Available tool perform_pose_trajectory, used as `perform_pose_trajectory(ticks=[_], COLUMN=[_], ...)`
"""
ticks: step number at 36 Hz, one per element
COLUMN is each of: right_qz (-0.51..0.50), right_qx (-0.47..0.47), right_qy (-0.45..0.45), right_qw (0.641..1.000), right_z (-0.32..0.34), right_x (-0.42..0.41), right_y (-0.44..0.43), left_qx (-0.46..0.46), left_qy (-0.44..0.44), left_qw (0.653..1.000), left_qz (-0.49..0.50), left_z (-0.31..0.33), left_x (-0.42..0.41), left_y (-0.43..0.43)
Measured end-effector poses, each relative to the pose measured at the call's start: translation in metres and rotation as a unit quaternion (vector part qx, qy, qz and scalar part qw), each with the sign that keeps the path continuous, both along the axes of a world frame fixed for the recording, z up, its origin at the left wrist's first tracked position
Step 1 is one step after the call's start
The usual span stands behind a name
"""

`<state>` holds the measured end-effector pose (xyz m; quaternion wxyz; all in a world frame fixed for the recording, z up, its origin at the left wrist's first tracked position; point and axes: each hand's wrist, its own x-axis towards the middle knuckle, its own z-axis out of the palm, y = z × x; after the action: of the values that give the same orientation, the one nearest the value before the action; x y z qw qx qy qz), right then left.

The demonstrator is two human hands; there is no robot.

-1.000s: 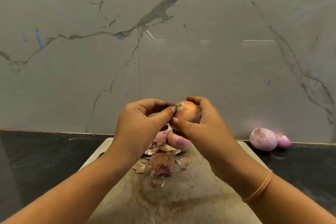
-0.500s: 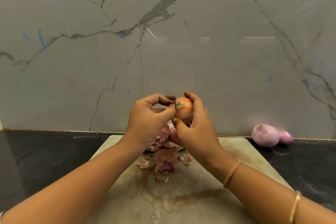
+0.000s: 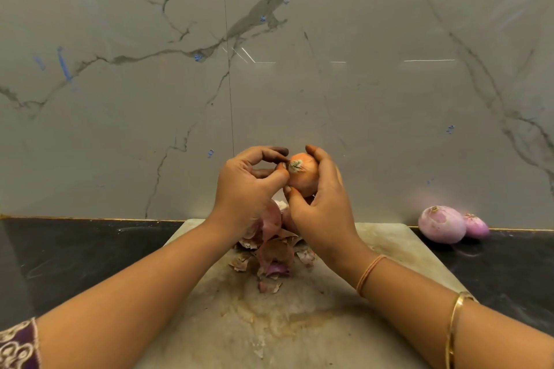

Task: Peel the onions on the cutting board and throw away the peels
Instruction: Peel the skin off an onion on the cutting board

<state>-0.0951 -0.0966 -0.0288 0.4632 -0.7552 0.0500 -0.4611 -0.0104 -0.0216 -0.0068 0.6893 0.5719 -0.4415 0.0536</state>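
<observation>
Right hand (image 3: 322, 204) cradles round orange-skinned onion (image 3: 305, 178); left hand (image 3: 248, 189) pinches its dry root tuft. Papery skin likely tears easily; grip there.

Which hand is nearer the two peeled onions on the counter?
Right. The right hand, holding the unpeeled onion, sits left of the peeled onions; the left hand is farther left.

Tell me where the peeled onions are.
In the head view, the two peeled onions lie side by side on the black counter, right of the cutting board, by the marble wall.
</observation>
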Motion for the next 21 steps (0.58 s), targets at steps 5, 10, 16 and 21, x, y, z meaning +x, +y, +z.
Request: perform_pose_trajectory(ticks=[5, 10, 16, 21], right_qz=[0.005, 0.038, 0.125, 0.143], right_qx=[0.004, 0.016, 0.089, 0.105], right_qy=[-0.003, 0.002, 0.027, 0.061], right_qw=[1.0, 0.999, 0.988, 0.982], right_z=[0.003, 0.01, 0.016, 0.018], right_x=[-0.002, -0.014, -0.029, -0.029], right_y=[0.0, -0.003, -0.009, -0.015], left_qx=[-0.005, 0.002, 0.018, 0.024], left_qy=[-0.024, -0.07, -0.11, -0.122], left_qw=[1.0, 0.997, 0.992, 0.987], left_qz=[0.02, 0.023, 0.064, 0.106], left_z=[0.002, 0.001, -0.004, -0.001], left_x=[0.002, 0.002, 0.004, 0.007], left_y=[0.001, 0.007, 0.014, 0.02])
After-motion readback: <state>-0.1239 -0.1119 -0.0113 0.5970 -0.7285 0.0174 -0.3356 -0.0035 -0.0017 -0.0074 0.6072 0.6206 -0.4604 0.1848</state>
